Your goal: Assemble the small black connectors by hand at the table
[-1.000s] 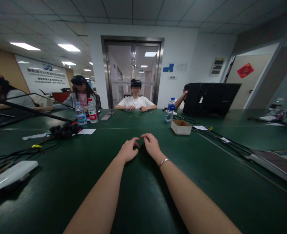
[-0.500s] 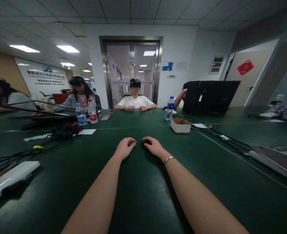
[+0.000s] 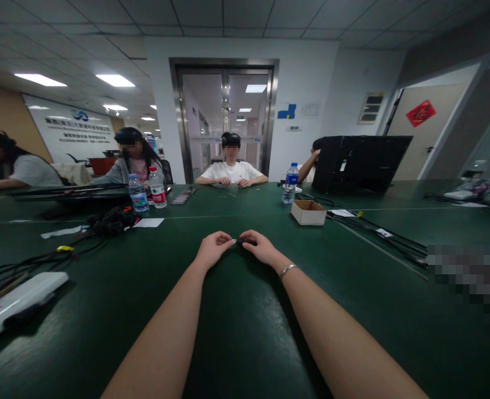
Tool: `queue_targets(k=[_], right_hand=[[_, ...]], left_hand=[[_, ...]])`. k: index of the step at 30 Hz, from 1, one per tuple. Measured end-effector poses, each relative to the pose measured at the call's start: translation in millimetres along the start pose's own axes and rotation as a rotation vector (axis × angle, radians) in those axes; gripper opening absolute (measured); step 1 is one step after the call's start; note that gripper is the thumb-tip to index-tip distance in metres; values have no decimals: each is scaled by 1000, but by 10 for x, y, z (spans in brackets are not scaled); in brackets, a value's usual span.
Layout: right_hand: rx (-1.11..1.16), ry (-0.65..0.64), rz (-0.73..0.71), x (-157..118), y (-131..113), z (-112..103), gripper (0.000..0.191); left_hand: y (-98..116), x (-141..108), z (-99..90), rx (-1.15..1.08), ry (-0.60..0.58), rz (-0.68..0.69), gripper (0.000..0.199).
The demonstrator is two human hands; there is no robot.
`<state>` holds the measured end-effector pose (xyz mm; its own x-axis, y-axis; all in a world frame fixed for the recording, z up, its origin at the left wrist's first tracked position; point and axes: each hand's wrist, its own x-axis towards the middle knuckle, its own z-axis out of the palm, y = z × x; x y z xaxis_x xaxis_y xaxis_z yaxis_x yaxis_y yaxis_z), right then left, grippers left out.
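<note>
My left hand [image 3: 212, 249] pinches a small silvery piece [image 3: 234, 241] between thumb and fingertips, just above the green table [image 3: 245, 316]. Opposite it, my right hand [image 3: 265, 249] grips a small black object [image 3: 243, 241], partly covered by the fingers. The ends of the two pieces meet or nearly meet between my hands; whether they are joined I cannot tell. Both are too small to name by kind. My forearms rest low over the table.
A shallow open box [image 3: 308, 214] stands ahead on the right, with a water bottle [image 3: 290, 184] behind it. Two bottles [image 3: 157, 188] and black cables [image 3: 112, 221] lie to the left, near a white device [image 3: 24, 302]. A dark monitor [image 3: 361, 165] is back right. Several people sit around.
The silvery piece and the black object have come together, closing the gap between my hands. My right hand's black object now points left toward my left fingertips.
</note>
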<state>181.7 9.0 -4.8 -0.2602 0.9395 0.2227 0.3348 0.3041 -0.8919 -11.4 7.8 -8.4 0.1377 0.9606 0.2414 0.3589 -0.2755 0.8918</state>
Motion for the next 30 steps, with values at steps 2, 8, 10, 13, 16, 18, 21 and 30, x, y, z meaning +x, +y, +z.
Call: queue_targets(k=[2, 8, 10, 13, 16, 18, 21, 30], right_hand=[[10, -7, -5, 2, 3, -4, 23], [35, -27, 14, -11, -28, -13, 23], [42, -31, 16, -18, -47, -13, 23], [56, -43, 1, -26, -66, -11, 24], [72, -54, -26, -25, -66, -11, 25], [69, -59, -33, -19, -54, -10, 25], [58, -56, -43, -9, -33, -8, 26], [47, -52, -50, -16, -44, -8, 24]], left_hand=[[11, -6, 6, -6, -6, 2, 21], [128, -67, -12, 16, -35, -20, 22], [150, -79, -19, 54, -37, -31, 23], [138, -71, -17, 78, -32, -29, 25], [104, -47, -3, 77, -14, -13, 24], [96, -38, 5, 77, -5, -12, 25], [116, -43, 9, 80, -2, -21, 27], [121, -59, 5, 109, 3, -13, 34]])
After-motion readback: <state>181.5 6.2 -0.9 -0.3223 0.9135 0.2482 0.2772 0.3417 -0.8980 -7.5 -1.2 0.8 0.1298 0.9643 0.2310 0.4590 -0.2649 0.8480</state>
